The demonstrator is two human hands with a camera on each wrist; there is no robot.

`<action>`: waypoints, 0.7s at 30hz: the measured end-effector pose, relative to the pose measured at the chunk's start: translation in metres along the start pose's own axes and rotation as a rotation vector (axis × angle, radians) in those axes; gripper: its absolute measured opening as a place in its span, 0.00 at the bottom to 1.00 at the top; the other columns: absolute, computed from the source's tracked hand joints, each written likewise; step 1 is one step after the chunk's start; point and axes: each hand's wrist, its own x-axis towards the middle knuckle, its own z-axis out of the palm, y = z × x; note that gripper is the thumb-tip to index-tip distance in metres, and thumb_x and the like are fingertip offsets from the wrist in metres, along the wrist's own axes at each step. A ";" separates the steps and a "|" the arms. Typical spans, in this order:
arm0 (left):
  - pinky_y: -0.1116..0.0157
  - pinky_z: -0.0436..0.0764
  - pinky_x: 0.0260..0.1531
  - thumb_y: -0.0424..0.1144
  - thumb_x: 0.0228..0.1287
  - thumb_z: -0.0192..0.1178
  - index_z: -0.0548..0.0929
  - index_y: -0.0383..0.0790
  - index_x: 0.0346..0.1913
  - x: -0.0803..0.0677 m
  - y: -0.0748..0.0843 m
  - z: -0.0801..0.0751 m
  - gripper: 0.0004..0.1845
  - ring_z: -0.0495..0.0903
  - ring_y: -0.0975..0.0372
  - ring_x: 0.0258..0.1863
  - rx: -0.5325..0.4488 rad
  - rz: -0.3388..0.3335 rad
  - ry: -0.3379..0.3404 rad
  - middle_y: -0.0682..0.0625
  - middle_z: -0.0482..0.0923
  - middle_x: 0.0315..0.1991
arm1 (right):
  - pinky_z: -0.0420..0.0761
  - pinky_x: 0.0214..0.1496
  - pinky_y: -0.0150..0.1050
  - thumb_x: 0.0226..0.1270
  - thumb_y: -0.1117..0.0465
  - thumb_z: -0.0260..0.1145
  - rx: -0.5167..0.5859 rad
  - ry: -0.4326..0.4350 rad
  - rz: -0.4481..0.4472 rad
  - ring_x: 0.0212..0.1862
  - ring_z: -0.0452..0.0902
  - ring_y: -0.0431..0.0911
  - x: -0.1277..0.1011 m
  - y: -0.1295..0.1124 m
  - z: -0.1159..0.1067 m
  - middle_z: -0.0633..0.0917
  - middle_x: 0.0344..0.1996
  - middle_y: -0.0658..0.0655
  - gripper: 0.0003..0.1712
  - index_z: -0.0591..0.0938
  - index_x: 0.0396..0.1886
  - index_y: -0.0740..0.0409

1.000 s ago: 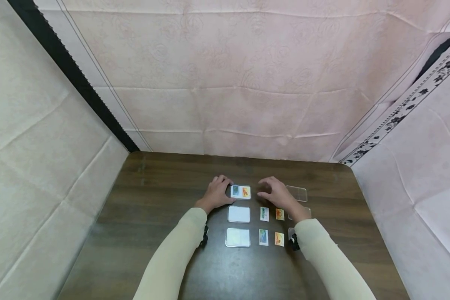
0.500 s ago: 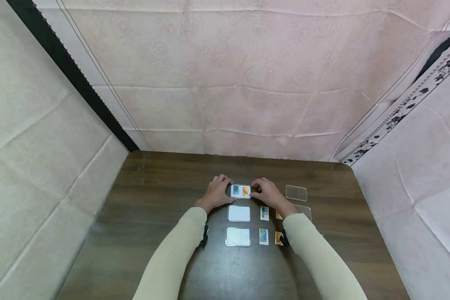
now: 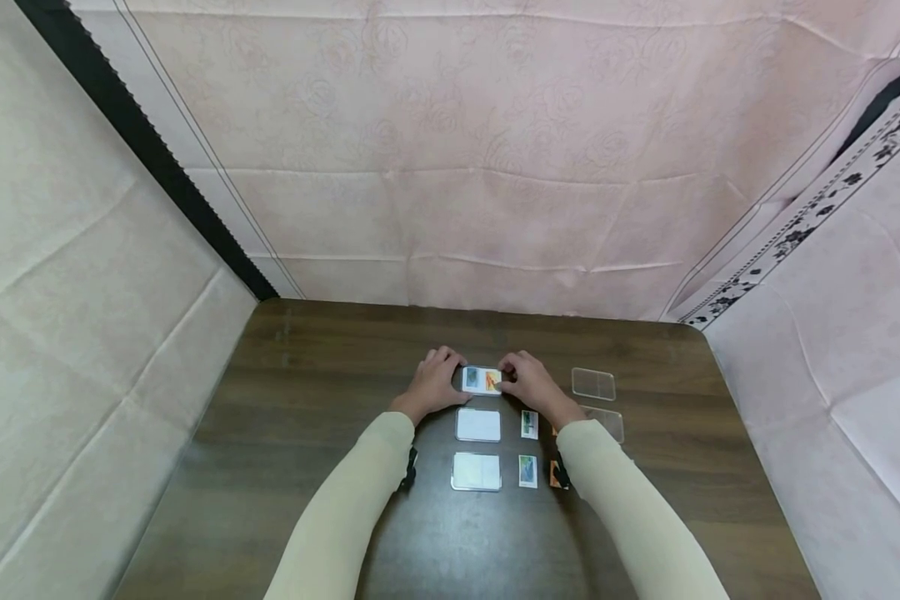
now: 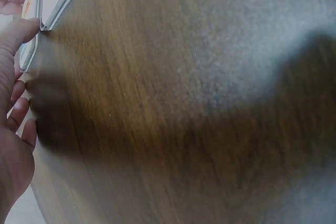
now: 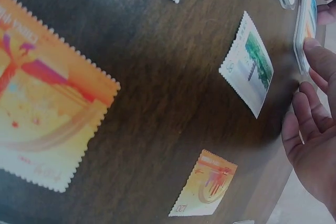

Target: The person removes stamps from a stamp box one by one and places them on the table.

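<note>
At the far row, a clear plastic case [image 3: 475, 391] with a white insert lies flat, bearing a bluish postage stamp [image 3: 472, 377] and an orange postage stamp [image 3: 492, 380]. My left hand [image 3: 433, 386] grips its left end, thumb at the near edge and fingers at the far side. Around its right end is my right hand [image 3: 534, 387], thumb tip on the case by the orange stamp. The right wrist view shows this thumb against the case's edge, the other fingers [image 5: 304, 111] loosely curled. Whether the right fingers squeeze the case or the stamp is hard to see.
Two more white-backed cases [image 3: 477, 425] lie nearer in a column. Two blue-green stamps [image 3: 528, 472] lie right of them; orange stamps [image 5: 207, 184] are partly under the right forearm. Clear lids [image 3: 593, 384] lie at right. Cloth hangs around the wooden table [image 3: 330, 350].
My right hand has moved left from above the table to the right end of the far case, its thumb now at the orange stamp. The left hand keeps its grip.
</note>
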 end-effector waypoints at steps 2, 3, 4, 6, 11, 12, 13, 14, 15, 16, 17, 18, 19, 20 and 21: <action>0.52 0.69 0.65 0.58 0.59 0.73 0.78 0.48 0.65 0.000 0.000 0.000 0.34 0.67 0.55 0.63 0.000 0.001 0.002 0.51 0.70 0.66 | 0.78 0.58 0.51 0.70 0.58 0.72 -0.002 -0.001 0.000 0.52 0.75 0.51 0.000 -0.001 0.000 0.78 0.52 0.58 0.15 0.81 0.52 0.56; 0.52 0.69 0.65 0.58 0.59 0.73 0.78 0.49 0.65 0.000 0.000 0.000 0.34 0.67 0.55 0.63 0.001 0.001 0.003 0.51 0.70 0.66 | 0.78 0.58 0.51 0.70 0.58 0.72 -0.003 -0.002 0.001 0.52 0.75 0.51 0.000 -0.001 0.000 0.78 0.52 0.58 0.15 0.81 0.52 0.56; 0.52 0.69 0.65 0.58 0.59 0.73 0.78 0.49 0.65 0.000 0.000 0.000 0.34 0.67 0.55 0.63 0.003 0.001 0.003 0.51 0.70 0.66 | 0.78 0.58 0.51 0.70 0.58 0.72 -0.006 -0.005 0.005 0.52 0.75 0.51 0.000 -0.002 0.000 0.78 0.52 0.58 0.15 0.81 0.52 0.56; 0.52 0.69 0.65 0.58 0.59 0.73 0.78 0.49 0.65 0.000 0.000 0.000 0.34 0.67 0.55 0.63 0.006 0.003 0.003 0.51 0.70 0.66 | 0.78 0.58 0.50 0.70 0.58 0.72 -0.006 -0.010 0.015 0.52 0.75 0.51 0.000 -0.002 0.000 0.78 0.52 0.57 0.14 0.81 0.51 0.55; 0.51 0.69 0.66 0.58 0.59 0.73 0.78 0.48 0.65 0.000 0.000 0.000 0.34 0.67 0.55 0.63 0.005 0.009 0.006 0.51 0.70 0.66 | 0.78 0.57 0.49 0.70 0.58 0.72 -0.005 -0.024 0.022 0.52 0.75 0.50 0.001 -0.004 0.000 0.78 0.52 0.57 0.13 0.80 0.50 0.55; 0.51 0.69 0.66 0.58 0.59 0.73 0.78 0.48 0.65 0.000 0.000 0.000 0.34 0.67 0.55 0.63 0.004 0.010 0.007 0.51 0.70 0.66 | 0.78 0.57 0.49 0.70 0.58 0.72 -0.004 -0.026 0.022 0.51 0.75 0.50 0.001 -0.004 -0.001 0.78 0.52 0.57 0.13 0.80 0.50 0.55; 0.51 0.69 0.66 0.58 0.59 0.73 0.78 0.48 0.65 0.000 0.000 0.000 0.34 0.67 0.55 0.64 0.004 0.011 0.008 0.50 0.70 0.66 | 0.78 0.56 0.49 0.70 0.59 0.72 -0.003 -0.028 0.022 0.51 0.75 0.50 0.001 -0.004 -0.001 0.78 0.51 0.57 0.13 0.80 0.49 0.55; 0.51 0.69 0.66 0.58 0.59 0.73 0.78 0.48 0.65 0.000 0.000 0.000 0.34 0.67 0.54 0.64 0.003 0.013 0.009 0.50 0.70 0.66 | 0.78 0.56 0.49 0.70 0.59 0.72 -0.004 -0.029 0.022 0.50 0.75 0.50 0.001 -0.005 -0.001 0.78 0.51 0.57 0.13 0.80 0.49 0.56; 0.51 0.69 0.66 0.58 0.60 0.73 0.78 0.48 0.65 0.000 0.000 0.000 0.34 0.67 0.54 0.64 0.002 0.013 0.008 0.50 0.70 0.66 | 0.78 0.55 0.48 0.70 0.59 0.72 -0.005 -0.030 0.023 0.50 0.75 0.50 0.001 -0.005 -0.001 0.78 0.50 0.57 0.13 0.79 0.49 0.56; 0.51 0.69 0.66 0.58 0.60 0.73 0.78 0.48 0.65 0.000 -0.001 0.000 0.34 0.67 0.54 0.64 0.001 0.013 0.007 0.50 0.70 0.66 | 0.78 0.55 0.48 0.70 0.59 0.72 -0.004 -0.030 0.024 0.50 0.75 0.50 0.001 -0.005 -0.001 0.78 0.50 0.57 0.13 0.79 0.49 0.56; 0.51 0.69 0.66 0.58 0.60 0.73 0.78 0.48 0.65 0.000 -0.001 0.000 0.34 0.67 0.54 0.64 0.002 0.012 0.006 0.50 0.70 0.66 | 0.78 0.55 0.48 0.70 0.59 0.72 -0.003 -0.030 0.025 0.49 0.74 0.50 0.001 -0.005 -0.001 0.77 0.49 0.57 0.13 0.78 0.48 0.56; 0.51 0.69 0.66 0.58 0.60 0.73 0.78 0.48 0.65 0.000 0.000 0.000 0.34 0.67 0.54 0.64 0.001 0.011 0.005 0.50 0.70 0.66 | 0.78 0.54 0.48 0.70 0.59 0.72 -0.003 -0.028 0.025 0.49 0.74 0.50 0.002 -0.005 -0.001 0.77 0.49 0.57 0.13 0.78 0.48 0.56; 0.51 0.69 0.66 0.58 0.60 0.73 0.78 0.48 0.65 0.000 0.000 0.000 0.34 0.67 0.55 0.64 0.002 0.009 0.003 0.51 0.70 0.67 | 0.78 0.53 0.48 0.70 0.59 0.72 -0.003 -0.025 0.025 0.48 0.74 0.50 0.002 -0.005 -0.001 0.77 0.48 0.56 0.13 0.78 0.47 0.56; 0.51 0.69 0.66 0.58 0.60 0.73 0.78 0.48 0.66 0.000 0.000 0.000 0.34 0.67 0.55 0.64 0.003 0.008 0.002 0.51 0.70 0.67 | 0.78 0.53 0.48 0.70 0.60 0.72 -0.005 -0.020 0.021 0.48 0.74 0.50 0.003 -0.005 -0.001 0.78 0.47 0.56 0.13 0.77 0.47 0.56; 0.52 0.69 0.66 0.58 0.60 0.73 0.78 0.49 0.66 0.000 0.000 0.000 0.34 0.67 0.55 0.64 0.003 0.006 0.001 0.51 0.70 0.67 | 0.79 0.53 0.47 0.70 0.60 0.72 -0.006 -0.014 0.019 0.47 0.74 0.49 0.003 -0.005 -0.001 0.78 0.47 0.56 0.13 0.77 0.46 0.55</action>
